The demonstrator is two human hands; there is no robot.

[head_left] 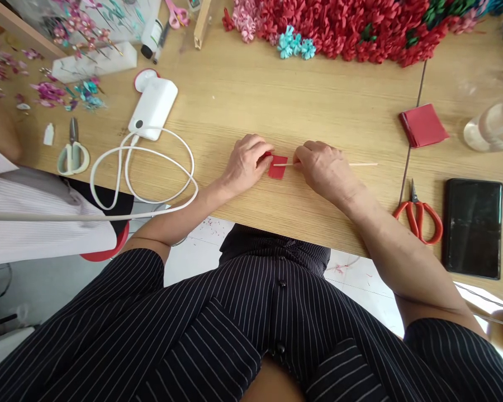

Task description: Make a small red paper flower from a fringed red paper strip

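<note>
Near the table's front edge, my left hand (248, 163) pinches the left side of a small red square piece (278, 171), which looks like ribbon or cloth. A thin pale stick (364, 164) is gripped in my right hand (323, 167), its left tip lying over the red square and its other end sticking out to the right. Both hands are closed and close to the tabletop. Whether the red piece rests on the wood or just above it I cannot tell. A stack of larger red squares (426, 125) lies to the right.
Red ribbon flowers (343, 28) line the back. Right are red-handled scissors (419, 218), a black tablet-like device (473, 229) and a clear container (492, 128). Left are a white device (154, 109) with a looped cable (195, 173), and pale-handled scissors (73, 156). Another person's sleeve (42, 218) is beside me.
</note>
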